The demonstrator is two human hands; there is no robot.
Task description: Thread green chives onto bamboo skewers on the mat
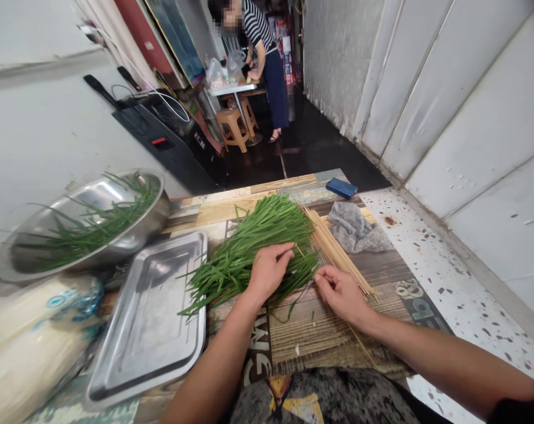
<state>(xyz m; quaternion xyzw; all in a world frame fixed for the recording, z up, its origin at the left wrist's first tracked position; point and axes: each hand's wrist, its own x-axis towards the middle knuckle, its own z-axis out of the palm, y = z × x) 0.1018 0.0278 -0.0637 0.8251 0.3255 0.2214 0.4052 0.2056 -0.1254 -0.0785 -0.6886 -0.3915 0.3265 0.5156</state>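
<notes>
A heap of green stalks (262, 221) was spread on the desk (324, 341) under and beyond the left hand (279, 259), probably so that it could be reached by both hands. The thumb and forefinger of the left hand were brought close together over the heap; whether stalks were pinched there could not be told. By the right hand (322, 280), thumb against forefinger, a single thin stick (363, 347) appeared to be pinched: its pale tip was shown beside the left fingertips and its tail below the right wrist, in one line. The stick was seemingly slanted that way so that its tip was met by the left hand.

A bundle of wooden sticks (340, 250) was laid just beyond the right hand, alongside the heap, perhaps so that single ones could be picked easily. Farther past that hand, a grey cloth (358, 227) and a blue case (341, 188) were placed, apparently out of the way. Left of the left hand, a metal tray (154, 318) was overlapped by stalk ends; beyond it, more stalks were held in a steel bowl (150, 227).
</notes>
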